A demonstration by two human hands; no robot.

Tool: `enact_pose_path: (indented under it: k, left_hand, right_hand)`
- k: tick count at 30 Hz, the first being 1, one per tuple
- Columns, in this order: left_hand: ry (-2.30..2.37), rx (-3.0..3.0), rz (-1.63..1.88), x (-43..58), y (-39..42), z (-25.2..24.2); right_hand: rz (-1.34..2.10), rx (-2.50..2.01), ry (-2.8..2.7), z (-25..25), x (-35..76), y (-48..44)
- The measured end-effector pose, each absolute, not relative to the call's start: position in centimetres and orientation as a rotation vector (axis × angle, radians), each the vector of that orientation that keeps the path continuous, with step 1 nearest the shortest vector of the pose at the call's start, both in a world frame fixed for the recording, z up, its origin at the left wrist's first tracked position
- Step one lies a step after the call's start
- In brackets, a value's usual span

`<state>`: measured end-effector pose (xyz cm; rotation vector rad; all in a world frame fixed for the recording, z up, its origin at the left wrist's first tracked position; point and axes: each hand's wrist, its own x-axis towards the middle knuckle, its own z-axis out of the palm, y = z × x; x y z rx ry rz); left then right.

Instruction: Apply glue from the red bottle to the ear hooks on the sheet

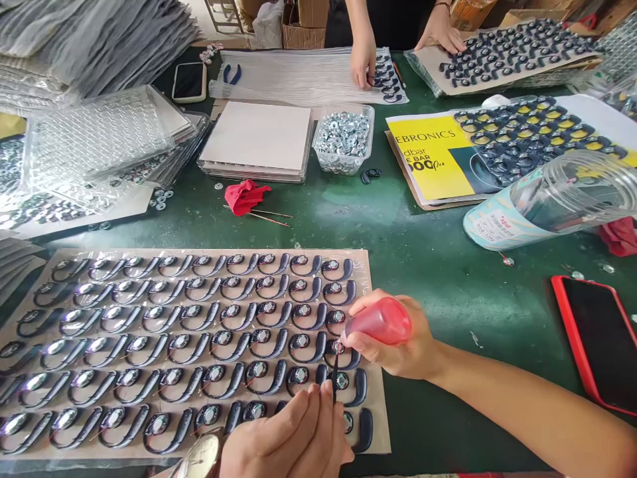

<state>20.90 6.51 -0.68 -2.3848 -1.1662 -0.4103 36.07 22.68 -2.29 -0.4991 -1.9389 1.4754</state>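
My right hand (405, 345) is wrapped round a small squeeze bottle of red liquid (383, 321), its nozzle pointing down at a part in the right-hand column. In my left hand (298, 431) are dark, fine-pointed tweezers (335, 375), only their front end showing. Their tip meets the same ear-hook part (342, 352), close to the nozzle. Rows of dark curved ear-hook earphone parts (172, 378), each with a round silvery disc and thin wires, lie on a brown board (375, 411) under my hands. My left hand covers some lower parts.
Beyond the board are a red cloth (245, 197) with thin sticks and a tub of small metal discs (344, 136). A clear jar (542, 199) and red-cased phone (597, 345) lie right. A co-worker's hand (363, 63) touches earphone parts across the green table (438, 265).
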Motion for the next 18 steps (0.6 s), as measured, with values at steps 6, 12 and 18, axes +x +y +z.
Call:
enact_pose_path:
  k: [6, 12, 18]
  left_hand:
    - [-1.206, -2.337, -0.462, 21.13, 6.59, -0.69]
    - [-1.288, -2.388, -0.423, 21.12, 6.12, -0.45]
    - [-1.404, -2.399, -0.416, 21.51, 5.6, -0.2]
  right_hand:
    - [1.504, -0.581, -1.936, -2.58, 36.42, 22.64]
    - [1.52, -0.573, -1.892, -2.33, 36.55, 22.72]
    - [1.538, -0.66, -1.936, -2.18, 36.39, 22.83]
